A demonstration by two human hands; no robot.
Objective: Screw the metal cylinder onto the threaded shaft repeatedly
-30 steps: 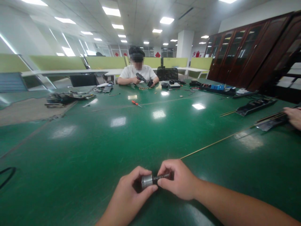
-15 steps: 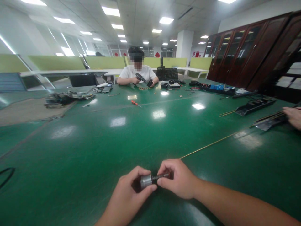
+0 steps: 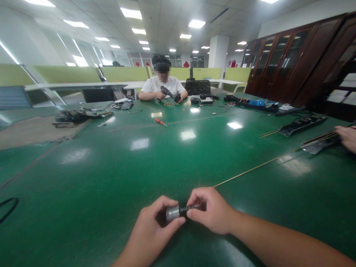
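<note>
Low in the middle of the head view, my left hand (image 3: 151, 228) pinches a short silver metal cylinder (image 3: 172, 213) between thumb and fingers. A dark threaded rod (image 3: 190, 209) sticks out of the cylinder to the right. My right hand (image 3: 211, 211) closes its fingertips round the rod's far end. Both hands hover just above the green table (image 3: 111, 167), close to its near edge. The rod's right tip is hidden inside my fingers.
A thin brass rod (image 3: 253, 168) runs diagonally from my right hand toward dark flat parts (image 3: 319, 144), where another person's hand (image 3: 346, 138) rests. Across the table a seated person (image 3: 162, 87) holds a dark tool. A red screwdriver (image 3: 160, 122), a parts pile (image 3: 78, 115) and a black cable (image 3: 8, 207) lie about.
My hands hold almost the same pose; the right fingers shift slightly on the rod. Nothing else moves noticeably.
</note>
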